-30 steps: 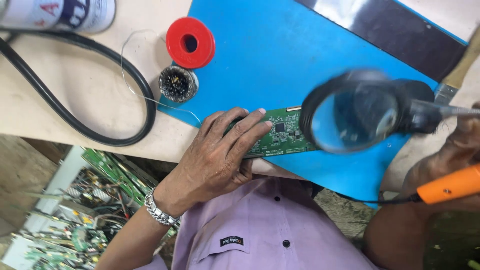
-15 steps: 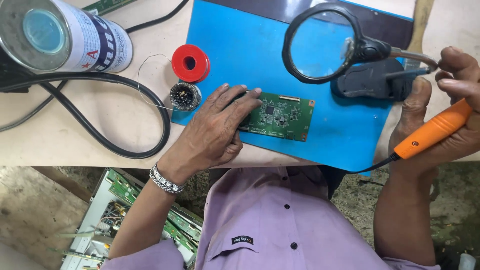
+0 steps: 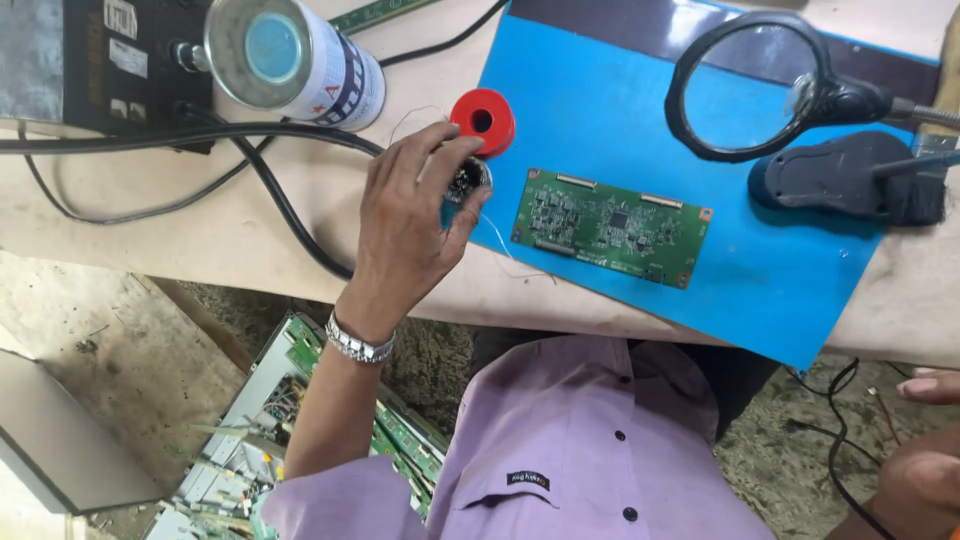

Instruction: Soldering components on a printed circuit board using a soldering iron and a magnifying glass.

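We note the left hand (image 3: 410, 225) has left the green circuit board (image 3: 610, 224), which lies free on the blue mat (image 3: 800, 290), its fingers now closing on the small round tin (image 3: 468, 180) beside the red spool (image 3: 482, 122); the right hand (image 3: 925, 470) has dropped off the table, its grip undeterminable.

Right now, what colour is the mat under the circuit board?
The mat is bright blue, seen clearly in the head view; the circuit board on it is green.

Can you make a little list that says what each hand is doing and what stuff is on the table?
left hand: fingers on a small round tin at the blue mat's left edge
right hand: low at the right edge, off the table, mostly out of view
green circuit board: flat on the blue mat, untouched
red spool: just above the tin
magnifying glass: on a stand over the mat
spray can: lying on the table
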